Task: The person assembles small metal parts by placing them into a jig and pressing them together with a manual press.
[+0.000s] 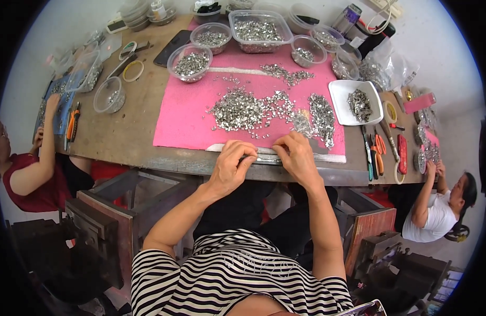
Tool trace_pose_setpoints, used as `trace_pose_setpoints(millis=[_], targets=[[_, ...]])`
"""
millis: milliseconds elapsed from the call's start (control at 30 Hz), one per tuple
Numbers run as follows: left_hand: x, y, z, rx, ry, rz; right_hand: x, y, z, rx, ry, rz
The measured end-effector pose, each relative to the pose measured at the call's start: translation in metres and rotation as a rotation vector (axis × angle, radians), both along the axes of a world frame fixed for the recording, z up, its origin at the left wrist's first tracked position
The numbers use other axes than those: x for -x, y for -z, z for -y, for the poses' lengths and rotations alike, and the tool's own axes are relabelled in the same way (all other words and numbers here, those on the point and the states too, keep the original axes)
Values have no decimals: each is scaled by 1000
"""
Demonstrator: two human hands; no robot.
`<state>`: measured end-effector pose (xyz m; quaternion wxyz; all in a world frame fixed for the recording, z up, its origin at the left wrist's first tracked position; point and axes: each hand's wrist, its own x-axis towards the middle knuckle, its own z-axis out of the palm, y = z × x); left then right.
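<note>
A thin silvery strip (269,158) lies in front of the person, at the near edge of the pink mat (182,118). It is narrow, straight and shiny. The left hand (232,163) has its fingers bent and narrow, pinching the left end; the right hand (296,156) pinches the right end in the same way.

Just beyond, a wide pile of small metal pieces (237,111) spreads on the mat. To the right stands a white tray (337,102), with more such pieces inside, and near it lie orange-handled pliers (379,145) and a red tool (403,154) on the tabletop (143,126). At the far side, a square clear tub (261,48) is filled with similar pieces.

The fingers cover both ends of the strip, so its full length is hidden. The person on the left (35,179) is partly cut off by the dark rim. The contents of the crumpled plastic bag (398,66) are difficult to make out.
</note>
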<state>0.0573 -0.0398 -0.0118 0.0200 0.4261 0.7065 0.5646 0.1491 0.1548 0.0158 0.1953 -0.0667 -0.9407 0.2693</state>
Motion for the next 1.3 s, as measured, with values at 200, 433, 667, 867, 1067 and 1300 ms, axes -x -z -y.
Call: trace_pose_setpoints(millis=[200,433,667,867,1067,1300], targets=[[-3,6,-1,8,-7,6,10,-3,-11,117,-27,145],[-6,10,-3,17,-51,-77,10,-2,-18,146,-78,176],[-6,6,-5,-1,-104,-360,7,-2,-16,47,-80,123],[-4,8,-1,-17,-26,-181,6,1,-16,74,-45,130],[-4,6,1,-18,0,-78,6,1,-17,0,-50,128],[-8,7,-1,2,-51,-58,0,2,-15,83,-39,68]])
